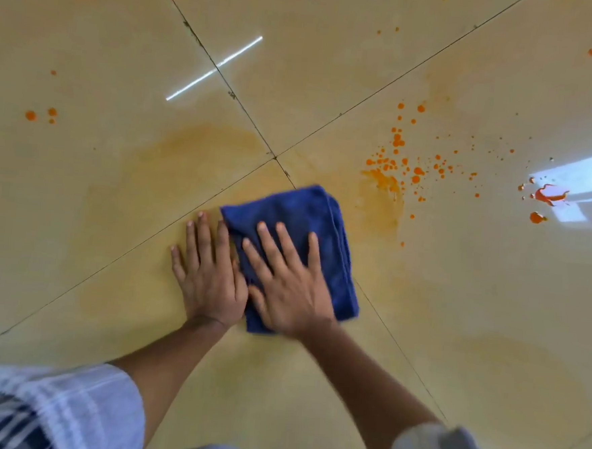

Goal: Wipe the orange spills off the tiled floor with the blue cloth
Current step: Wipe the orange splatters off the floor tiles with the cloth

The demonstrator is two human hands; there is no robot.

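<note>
Right hand flat, fingers spread, pressing the cloth | left hand flat on the floor just beside it | cloth looks soft, light, folded: we'd press its middle | spills ahead-right of our right hand

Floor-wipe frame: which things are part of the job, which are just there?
Job:
- blue cloth, folded, under the right hand
- left hand flat on the tiled floor
- orange spatter right of the cloth
- orange drops far left

Just there:
- light reflection
- striped sleeve
</note>
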